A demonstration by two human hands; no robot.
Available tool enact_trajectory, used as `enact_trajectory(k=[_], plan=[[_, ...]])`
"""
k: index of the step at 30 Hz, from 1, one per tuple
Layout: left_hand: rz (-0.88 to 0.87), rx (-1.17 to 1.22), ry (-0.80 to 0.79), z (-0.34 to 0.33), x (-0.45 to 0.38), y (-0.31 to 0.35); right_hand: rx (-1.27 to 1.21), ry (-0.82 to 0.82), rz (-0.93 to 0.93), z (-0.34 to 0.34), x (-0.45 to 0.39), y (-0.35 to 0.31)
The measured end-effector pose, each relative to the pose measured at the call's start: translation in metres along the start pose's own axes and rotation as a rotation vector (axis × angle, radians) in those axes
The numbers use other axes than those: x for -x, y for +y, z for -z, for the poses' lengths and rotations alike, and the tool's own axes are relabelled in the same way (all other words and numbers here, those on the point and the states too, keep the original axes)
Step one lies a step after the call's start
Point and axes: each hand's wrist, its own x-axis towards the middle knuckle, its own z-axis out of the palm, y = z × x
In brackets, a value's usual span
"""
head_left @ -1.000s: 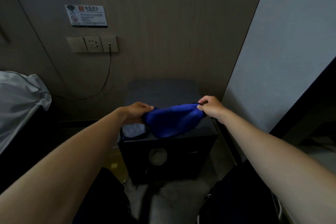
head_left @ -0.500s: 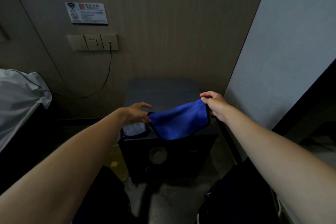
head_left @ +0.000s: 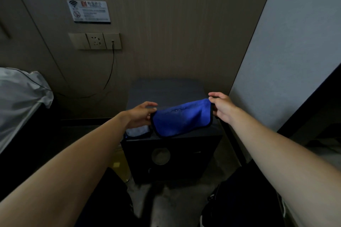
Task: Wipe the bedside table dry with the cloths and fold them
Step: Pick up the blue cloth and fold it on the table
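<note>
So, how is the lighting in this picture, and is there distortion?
Head view: dim overall; the bedside table and floor sink into shadow, while the blue cloth stays vivid. Wide-angle distortion stretches the forearms and bows the wall edges. The grey cloth is barely legible.

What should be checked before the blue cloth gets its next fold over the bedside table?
1. Right hand pinches the top right corner of the black-edged blue cloth: ok.
2. Left hand grips the cloth's left corner: ok, thumb and fingers meet at the edge.
3. Cloth spread flat between the hands: not ok, it sags and creases.
4. Dark bedside table top dry: cannot tell, too dim.
5. Pale grey cloth lies on the table's front left corner: ok, though whether folded is unclear.
</note>
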Motion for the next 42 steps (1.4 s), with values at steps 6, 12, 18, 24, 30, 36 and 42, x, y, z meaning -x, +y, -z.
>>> enact_trajectory(k=[6, 12, 18, 24, 30, 36, 42], plan=[[-0.094, -0.191, 0.035, 0.007, 0.007, 0.002, -0.091, -0.114, 0.000, 0.012, -0.004, 0.001], [-0.265, -0.339, 0.258, 0.011, -0.004, -0.004, 0.161, -0.229, 0.077, 0.019, -0.007, 0.005], [-0.416, -0.393, 0.391, 0.000, -0.008, 0.006, 0.812, -0.027, 0.392, 0.018, -0.003, 0.014], [-0.677, -0.560, 0.389, -0.025, -0.004, 0.036, 1.298, 0.003, 0.316, 0.004, -0.003, 0.016], [-0.853, -0.863, 0.234, -0.042, -0.002, 0.070, 1.240, -0.167, 0.341, -0.007, -0.001, 0.013], [-0.915, -1.110, 0.113, -0.049, 0.001, 0.099, 0.874, -0.590, 0.372, -0.036, 0.020, 0.004], [-0.870, -1.158, 0.106, -0.039, 0.003, 0.110, 0.685, -0.575, 0.416, -0.057, 0.033, 0.005]])
